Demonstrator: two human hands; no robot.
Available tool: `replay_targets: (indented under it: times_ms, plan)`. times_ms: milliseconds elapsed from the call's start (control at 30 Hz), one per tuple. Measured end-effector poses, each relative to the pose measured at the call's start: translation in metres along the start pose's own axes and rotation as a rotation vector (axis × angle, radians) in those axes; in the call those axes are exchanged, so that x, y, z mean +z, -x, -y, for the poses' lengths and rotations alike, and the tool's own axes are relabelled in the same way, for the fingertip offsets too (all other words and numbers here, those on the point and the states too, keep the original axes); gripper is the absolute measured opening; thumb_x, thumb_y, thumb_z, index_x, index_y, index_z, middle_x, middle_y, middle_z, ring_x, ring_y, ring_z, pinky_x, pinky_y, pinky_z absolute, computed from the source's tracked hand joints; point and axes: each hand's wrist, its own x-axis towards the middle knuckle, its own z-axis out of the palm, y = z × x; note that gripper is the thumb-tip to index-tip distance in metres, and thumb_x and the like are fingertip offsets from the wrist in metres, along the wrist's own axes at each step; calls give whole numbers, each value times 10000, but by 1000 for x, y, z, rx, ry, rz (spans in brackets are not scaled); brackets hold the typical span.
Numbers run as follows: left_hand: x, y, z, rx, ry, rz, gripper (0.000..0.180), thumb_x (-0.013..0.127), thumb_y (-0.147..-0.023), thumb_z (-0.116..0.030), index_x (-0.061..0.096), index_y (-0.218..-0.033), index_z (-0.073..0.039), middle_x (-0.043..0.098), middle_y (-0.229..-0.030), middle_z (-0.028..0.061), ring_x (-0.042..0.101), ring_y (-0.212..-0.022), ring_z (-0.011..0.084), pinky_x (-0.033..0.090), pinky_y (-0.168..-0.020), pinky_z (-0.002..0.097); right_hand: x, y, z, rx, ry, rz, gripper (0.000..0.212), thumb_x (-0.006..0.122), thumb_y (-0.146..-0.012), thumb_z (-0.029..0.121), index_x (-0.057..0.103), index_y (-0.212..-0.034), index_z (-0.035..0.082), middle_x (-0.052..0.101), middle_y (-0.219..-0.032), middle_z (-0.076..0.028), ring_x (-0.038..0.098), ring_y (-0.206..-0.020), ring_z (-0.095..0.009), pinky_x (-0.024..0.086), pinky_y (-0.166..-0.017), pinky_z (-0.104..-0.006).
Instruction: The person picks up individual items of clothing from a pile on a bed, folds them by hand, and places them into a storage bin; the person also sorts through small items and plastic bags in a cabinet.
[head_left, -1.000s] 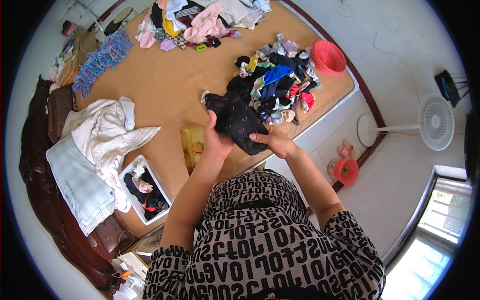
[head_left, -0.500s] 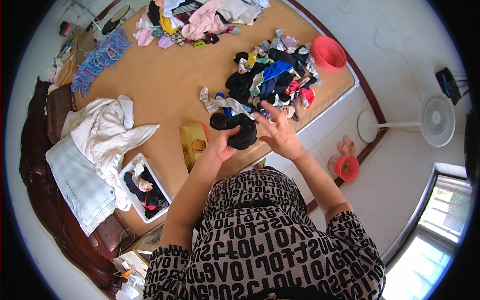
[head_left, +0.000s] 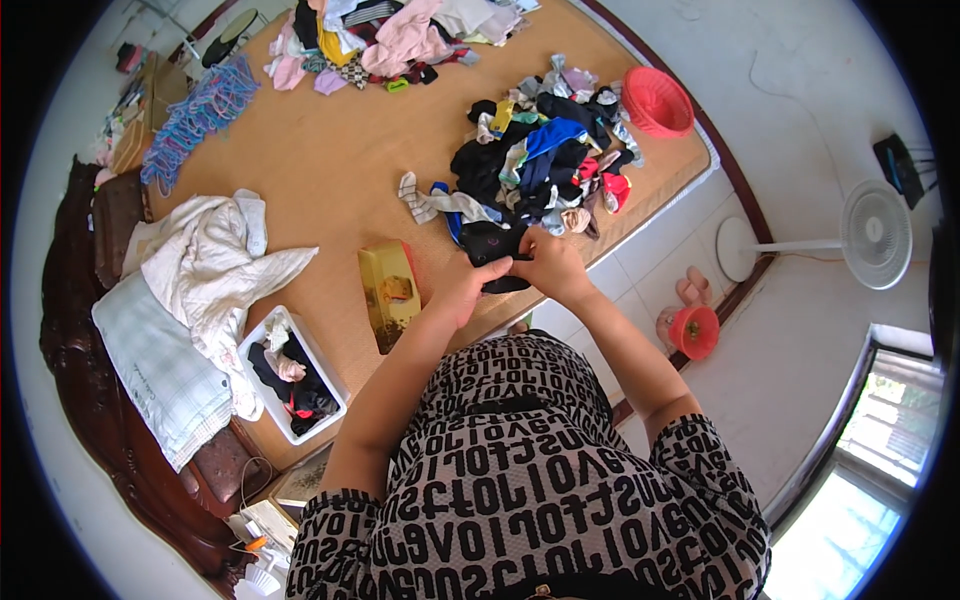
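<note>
A black sock [head_left: 490, 243], partly bunched up, is held between both hands above the near edge of the mat. My left hand [head_left: 466, 286] grips its near side with the thumb on top. My right hand [head_left: 552, 264] pinches its right side, and the two hands nearly touch. Just beyond lies a loose heap of mixed socks [head_left: 540, 150], black, blue, grey and red. A striped light sock [head_left: 416, 198] sticks out from the heap's left side. To the left of my left hand stands a yellow box [head_left: 388, 292].
A white bin [head_left: 337, 397] with dark clothes stands at the lower left, beside a crumpled white cloth [head_left: 205, 250] and a pillow [head_left: 165, 365]. Beyond are blue hangers [head_left: 205, 120] and a clothes pile [head_left: 400, 40]. A red basket [head_left: 657, 103] sits past the socks; a fan [head_left: 870, 235] stands right.
My right hand, open and apart before, has come in and closed on the black sock. My left hand has shifted slightly right with it.
</note>
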Motion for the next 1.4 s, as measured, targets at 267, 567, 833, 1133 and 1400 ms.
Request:
replay_targets:
  times_ms: [267, 567, 833, 1133, 1400]
  plan:
    - [-17, -6, -3, -32, 304, 49, 285, 508, -843, -31, 504, -1109, 71, 589, -1063, 140, 605, -964, 249, 514, -862, 373, -15, 9, 6, -721, -146, -184, 306, 755, -644, 65, 647, -930, 60, 542, -1028, -102, 579, -871, -223, 474, -723, -315]
    - [0, -5, 9, -85, 415, 124, 332, 367, -857, -21, 465, -1145, 111, 553, -1129, 203, 579, -1025, 322, 483, -940, 434, -6, 3, 1, -237, -310, -131, 186, 747, -696, 171, 668, -784, 27, 624, -746, -114, 612, -644, -252, 484, -580, -327]
    - [3, 3, 0, 3, 501, 293, 333, 417, -898, -90, 449, -1194, 58, 548, -1156, 161, 569, -1046, 283, 500, -916, 421, 1, -5, -5, -53, -173, -128, 253, 714, -703, 224, 640, -848, 30, 624, -726, -145, 627, -684, -282, 486, -620, -353]
    - [-3, 1, -4, -69, 524, 87, 264, 540, -829, -78, 542, -1072, 25, 605, -1028, 128, 605, -930, 243, 525, -810, 352, -9, 14, 14, -619, -44, -225, 344, 751, -655, 167, 630, -962, 71, 556, -917, -109, 579, -899, -313, 489, -729, -371]
    - [-6, 2, -4, -121, 445, 3, 256, 524, -814, -61, 536, -1047, 45, 607, -993, 145, 596, -946, 265, 506, -831, 386, -21, 11, 8, -652, -75, -118, 275, 749, -672, 226, 654, -859, 48, 575, -796, -106, 598, -758, -304, 480, -641, -357]
